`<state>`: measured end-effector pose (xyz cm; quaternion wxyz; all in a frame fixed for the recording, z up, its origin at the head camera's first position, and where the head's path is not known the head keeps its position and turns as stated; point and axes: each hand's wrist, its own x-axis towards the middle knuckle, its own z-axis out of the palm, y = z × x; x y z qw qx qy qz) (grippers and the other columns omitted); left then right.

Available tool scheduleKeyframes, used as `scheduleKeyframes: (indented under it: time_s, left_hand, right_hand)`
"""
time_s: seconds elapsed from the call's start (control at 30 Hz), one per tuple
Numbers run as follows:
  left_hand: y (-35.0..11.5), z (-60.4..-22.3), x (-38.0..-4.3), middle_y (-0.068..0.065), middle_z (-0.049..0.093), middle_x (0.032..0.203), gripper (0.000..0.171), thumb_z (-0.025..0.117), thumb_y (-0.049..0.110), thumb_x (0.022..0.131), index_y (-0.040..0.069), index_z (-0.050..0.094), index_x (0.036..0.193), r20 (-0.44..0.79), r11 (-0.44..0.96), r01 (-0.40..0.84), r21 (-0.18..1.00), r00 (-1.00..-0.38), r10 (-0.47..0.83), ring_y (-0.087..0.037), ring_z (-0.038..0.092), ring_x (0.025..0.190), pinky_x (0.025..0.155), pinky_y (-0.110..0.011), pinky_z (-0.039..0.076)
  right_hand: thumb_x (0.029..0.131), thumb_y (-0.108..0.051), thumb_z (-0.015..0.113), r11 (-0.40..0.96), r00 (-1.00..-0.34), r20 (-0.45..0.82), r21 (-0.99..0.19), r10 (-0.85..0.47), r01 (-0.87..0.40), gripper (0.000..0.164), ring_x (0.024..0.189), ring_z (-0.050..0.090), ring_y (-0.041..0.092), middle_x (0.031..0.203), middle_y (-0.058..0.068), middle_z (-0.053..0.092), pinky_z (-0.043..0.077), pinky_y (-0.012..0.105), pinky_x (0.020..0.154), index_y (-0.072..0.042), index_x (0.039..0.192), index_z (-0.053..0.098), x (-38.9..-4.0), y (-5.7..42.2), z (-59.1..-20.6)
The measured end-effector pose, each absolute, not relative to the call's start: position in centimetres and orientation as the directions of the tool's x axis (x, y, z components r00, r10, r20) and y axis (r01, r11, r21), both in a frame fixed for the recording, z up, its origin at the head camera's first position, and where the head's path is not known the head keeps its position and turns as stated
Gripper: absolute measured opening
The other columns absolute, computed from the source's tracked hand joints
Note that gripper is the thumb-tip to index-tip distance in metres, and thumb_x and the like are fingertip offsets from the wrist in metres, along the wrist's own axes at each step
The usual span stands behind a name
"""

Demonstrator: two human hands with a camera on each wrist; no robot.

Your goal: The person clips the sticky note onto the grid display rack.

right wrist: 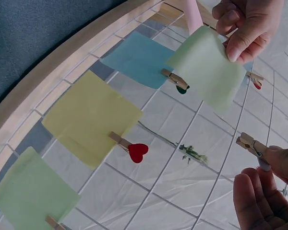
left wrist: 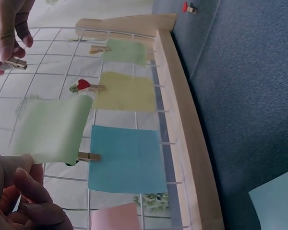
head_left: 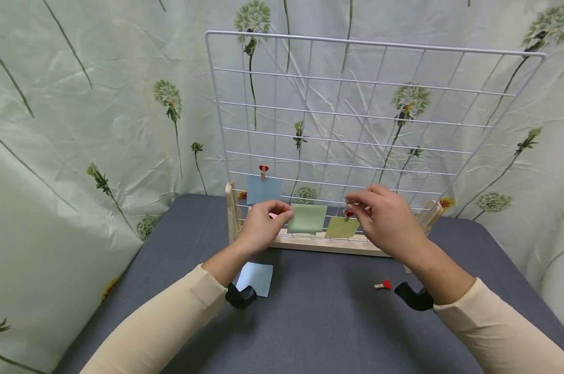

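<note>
My left hand (head_left: 263, 223) pinches a light green paper note (head_left: 308, 218) by its edge, in front of the wire grid (head_left: 347, 109). Between thumb and fingers, my right hand (head_left: 387, 221) holds a small wooden clothespin (right wrist: 252, 144), close to the grid and apart from the note. Along the grid's lower part hang a yellow note (right wrist: 91, 120) on a red-heart clothespin (right wrist: 137, 152), a blue note (left wrist: 127, 158), another green note (left wrist: 125, 51) and a pink note (left wrist: 116, 218). Higher at the left, one more blue note (head_left: 263, 190) hangs from a clothespin (head_left: 263, 172).
The grid stands in a wooden base (head_left: 333, 244) on a dark grey tabletop (head_left: 310, 322). A light blue note (head_left: 258, 278) lies before it on the left, and a loose red-heart clothespin (head_left: 382, 285) on the right. Behind hangs a flower-patterned curtain (head_left: 122, 104).
</note>
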<state>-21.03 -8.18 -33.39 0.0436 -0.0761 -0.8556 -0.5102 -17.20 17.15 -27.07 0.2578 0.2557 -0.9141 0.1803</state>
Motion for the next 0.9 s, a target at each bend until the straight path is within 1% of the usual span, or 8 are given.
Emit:
scheduleKeyframes:
  time_s: [0.2,0.43,0.63,0.73,0.9]
  left_hand:
    - [-7.7,-32.9,-21.6,-0.005,0.070,0.106,0.018,0.066,0.026,0.101,0.013,0.073,0.111,0.144,0.453,0.157,0.878,-0.988,0.063,-0.019,0.060,0.087,0.069,-0.027,0.049]
    - [-7.4,-32.2,-22.0,-0.005,0.070,0.109,0.020,0.067,0.028,0.100,0.012,0.073,0.111,0.152,0.445,0.161,0.881,-0.987,0.057,-0.020,0.059,0.086,0.068,-0.028,0.047]
    - [-7.2,-31.8,-22.5,-0.006,0.070,0.109,0.021,0.067,0.028,0.100,0.011,0.074,0.111,0.145,0.440,0.149,0.885,-0.988,0.043,-0.020,0.062,0.092,0.075,-0.029,0.049]
    - [-7.1,-31.6,-22.7,-0.007,0.069,0.109,0.021,0.067,0.027,0.100,0.011,0.074,0.111,0.145,0.425,0.144,0.894,-0.989,0.029,-0.021,0.062,0.092,0.074,-0.028,0.050]
    - [-7.0,-31.5,-22.8,-0.007,0.068,0.110,0.021,0.068,0.027,0.100,0.011,0.074,0.111,0.146,0.409,0.135,0.902,-0.989,0.005,-0.021,0.062,0.095,0.074,-0.028,0.051]
  right_hand:
    - [0.094,-0.006,0.071,0.805,-0.744,0.558,-0.209,-0.368,-0.555,0.019,0.078,0.060,0.021,0.094,0.007,0.067,0.048,0.035,0.064,-0.005,0.112,0.078,-17.7,16.7,-26.3]
    - [0.094,-0.009,0.073,0.796,-0.714,0.582,-0.178,-0.389,-0.579,0.018,0.076,0.063,0.020,0.096,0.007,0.071,0.046,0.036,0.064,-0.007,0.111,0.079,-18.5,16.3,-25.8]
    - [0.095,-0.012,0.073,0.810,-0.725,0.560,-0.152,-0.402,-0.566,0.015,0.076,0.069,0.020,0.100,0.007,0.075,0.051,0.038,0.064,-0.010,0.108,0.080,-19.3,15.5,-25.3]
    - [0.095,-0.013,0.073,0.818,-0.732,0.544,-0.136,-0.411,-0.560,0.015,0.077,0.069,0.020,0.100,0.007,0.077,0.052,0.038,0.064,-0.010,0.107,0.081,-19.6,15.2,-25.0]
    - [0.095,-0.014,0.073,0.831,-0.743,0.524,-0.112,-0.417,-0.545,0.015,0.078,0.071,0.021,0.105,0.007,0.078,0.055,0.038,0.065,-0.011,0.107,0.081,-20.2,14.5,-24.8]
